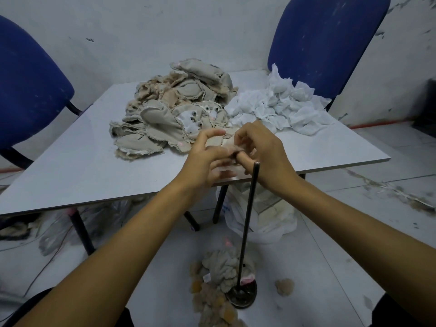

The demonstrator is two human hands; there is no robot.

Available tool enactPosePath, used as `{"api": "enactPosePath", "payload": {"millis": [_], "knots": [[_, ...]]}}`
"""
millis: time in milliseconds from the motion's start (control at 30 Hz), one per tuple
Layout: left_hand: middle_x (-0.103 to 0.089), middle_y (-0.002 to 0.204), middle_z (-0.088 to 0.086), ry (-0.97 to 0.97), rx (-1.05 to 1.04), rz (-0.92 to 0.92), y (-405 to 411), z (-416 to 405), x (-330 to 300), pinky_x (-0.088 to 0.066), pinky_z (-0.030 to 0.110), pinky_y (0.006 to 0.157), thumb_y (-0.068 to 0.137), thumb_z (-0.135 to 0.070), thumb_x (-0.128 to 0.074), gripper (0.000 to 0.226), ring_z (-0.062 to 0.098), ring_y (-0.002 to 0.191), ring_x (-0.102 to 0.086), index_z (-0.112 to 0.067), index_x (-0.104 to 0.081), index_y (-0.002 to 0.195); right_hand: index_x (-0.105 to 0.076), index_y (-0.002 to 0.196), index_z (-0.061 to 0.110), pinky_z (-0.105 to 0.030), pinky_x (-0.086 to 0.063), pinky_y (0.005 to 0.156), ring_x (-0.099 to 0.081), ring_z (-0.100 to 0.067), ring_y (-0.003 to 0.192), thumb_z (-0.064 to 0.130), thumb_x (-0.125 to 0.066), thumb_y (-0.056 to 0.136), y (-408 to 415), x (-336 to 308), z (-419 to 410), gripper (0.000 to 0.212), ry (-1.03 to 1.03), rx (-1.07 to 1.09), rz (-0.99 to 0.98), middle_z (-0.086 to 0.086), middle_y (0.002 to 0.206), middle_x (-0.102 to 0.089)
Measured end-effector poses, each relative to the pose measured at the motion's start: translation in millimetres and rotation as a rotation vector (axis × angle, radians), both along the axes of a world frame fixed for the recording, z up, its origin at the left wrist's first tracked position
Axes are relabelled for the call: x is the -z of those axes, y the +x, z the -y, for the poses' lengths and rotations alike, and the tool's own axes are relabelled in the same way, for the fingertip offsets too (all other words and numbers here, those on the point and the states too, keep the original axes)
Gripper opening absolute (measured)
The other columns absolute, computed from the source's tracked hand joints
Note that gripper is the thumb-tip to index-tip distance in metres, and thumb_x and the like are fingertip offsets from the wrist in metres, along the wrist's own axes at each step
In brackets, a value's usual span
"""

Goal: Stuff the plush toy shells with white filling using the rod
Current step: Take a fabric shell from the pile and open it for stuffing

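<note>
We pinch one beige plush shell (223,143) between left hand (205,159) and right hand (262,152), just above the upright rod (247,223) tip. White filling (278,107) lies at two o'clock. Misaligned, the opening could snag or tear.

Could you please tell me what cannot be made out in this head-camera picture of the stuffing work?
- Head view: the shell between the left hand and right hand is blurred and mostly covered by fingers; its opening cannot be seen.
- Head view: whether the rod tip touches that shell is unclear.
- Head view: the stuffed toys on the floor are cut off by the bottom edge.
</note>
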State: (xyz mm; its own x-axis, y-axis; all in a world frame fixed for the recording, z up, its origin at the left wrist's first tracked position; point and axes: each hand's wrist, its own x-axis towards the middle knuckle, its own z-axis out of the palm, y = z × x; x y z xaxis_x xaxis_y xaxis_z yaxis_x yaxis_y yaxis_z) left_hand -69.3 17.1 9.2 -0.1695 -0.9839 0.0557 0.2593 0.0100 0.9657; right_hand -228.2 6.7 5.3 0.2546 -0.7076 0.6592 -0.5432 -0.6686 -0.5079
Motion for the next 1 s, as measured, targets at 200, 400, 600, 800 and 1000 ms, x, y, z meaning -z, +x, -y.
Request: {"api": "enactPosePath", "payload": {"millis": [200,400,600,800,1000], "knots": [[-0.067,0.069,-0.006,-0.184,0.008,0.352,19,4,0,-0.052,0.025,0.058,0.091,-0.002,-0.066,0.020,0.010,0.067,-0.061,-0.020,-0.074,0.085,-0.060,0.108,0.024,-0.025,-0.047,0.077,-0.055,-0.012,0.090,0.013,-0.053,0.080,-8,-7,4,0.031,0.304,-0.214,0.229,0.000,0.107,-0.056],[-0.066,0.112,-0.008,-0.504,-0.171,1.027,33,11,7,-0.050,0.029,0.091,0.096,-0.019,-0.061,0.019,0.006,0.103,-0.060,-0.026,-0.071,0.111,-0.067,0.119,0.023,-0.034,-0.036,0.090,-0.044,-0.022,0.105,0.034,-0.060,0.096,-17,19,22,0.026,0.163,0.039,-0.526,0.003,0.119,-0.061],[-0.061,0.130,0.002,-0.456,-0.113,1.267,25,26,10,-0.037,0.029,0.098,0.095,-0.024,-0.061,0.034,0.020,0.121,-0.052,-0.020,-0.064,0.130,-0.072,0.099,0.023,-0.030,-0.041,0.080,-0.053,-0.017,0.093,0.033,-0.072,0.089,-18,14,20,0.014,0.209,-0.021,-0.351,0.005,0.097,-0.067],[-0.069,0.101,-0.007,-0.367,-0.134,1.039,22,34,10,-0.043,0.019,0.075,0.086,-0.017,-0.071,0.026,0.008,0.093,-0.061,-0.029,-0.072,0.109,-0.064,0.125,0.024,-0.008,-0.037,0.076,-0.052,-0.006,0.093,0.032,-0.074,0.087,-15,12,23,0.040,0.290,-0.005,-0.277,0.003,0.105,-0.057],[-0.063,0.081,0.004,-0.307,0.010,0.682,27,32,9,-0.047,0.038,0.078,0.087,-0.011,-0.073,0.019,0.015,0.078,-0.058,-0.028,-0.067,0.081,-0.064,0.098,0.027,-0.007,-0.039,0.071,-0.052,0.004,0.078,0.026,-0.080,0.082,-18,11,23,0.023,0.348,-0.045,-0.066,0.008,0.094,-0.052]]}}
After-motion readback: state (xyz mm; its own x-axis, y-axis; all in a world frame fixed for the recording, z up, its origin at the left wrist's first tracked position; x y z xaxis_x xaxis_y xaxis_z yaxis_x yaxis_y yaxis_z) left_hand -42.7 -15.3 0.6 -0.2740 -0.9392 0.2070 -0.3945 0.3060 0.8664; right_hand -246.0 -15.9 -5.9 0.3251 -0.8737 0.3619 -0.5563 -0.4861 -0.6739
